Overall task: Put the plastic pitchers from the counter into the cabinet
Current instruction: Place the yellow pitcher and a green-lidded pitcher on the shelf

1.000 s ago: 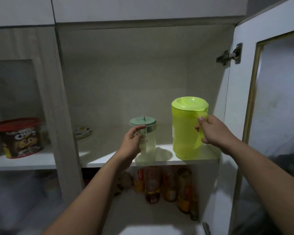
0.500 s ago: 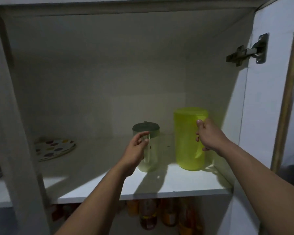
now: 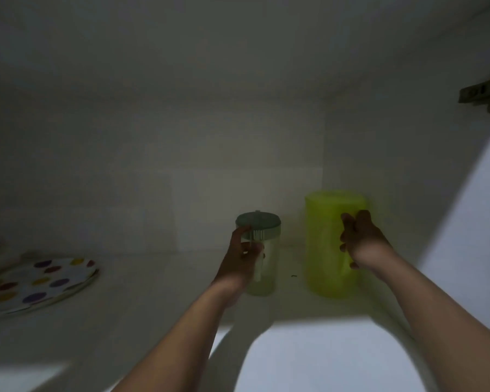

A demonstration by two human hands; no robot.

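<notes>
So the whole view is basically the inside of the white cabinet [image 3: 181, 137], dim and a bit blurry, with both forearms reaching in over the shelf [image 3: 142, 301].

Biggest of the two task items is the lime green pitcher [image 3: 323, 250], translucent plastic with a matching green lid, standing upright on the shelf toward the right side wall. The right hand [image 3: 361, 240] is on its handle side, fingers [image 3: 347, 224] curled partway and touching the pitcher body and handle. Whether they're actually wrapped tight or loosening is hard to call with the blur; it looks like a loose hold at most.

Just to the left of it, with a small gap between them, is the smaller clear pitcher [image 3: 268, 267] with a grey-green lid [image 3: 258, 220]. Also upright on the shelf. The left hand [image 3: 242, 257] is closed around its pale handle, thumb up near the lid rim, fingers wrapped round the front of it, so the pitcher sits right behind and to the right of the hand.

Far left on the same shelf, well apart from both pitchers, a white plate with coloured polka dots [image 3: 37, 284] lies flat.

Tiny dark speck [image 3: 294, 276] on the shelf between the two pitchers; can't tell what it is. A metal door hinge [image 3: 484, 91] pokes in at the top right edge.
</notes>
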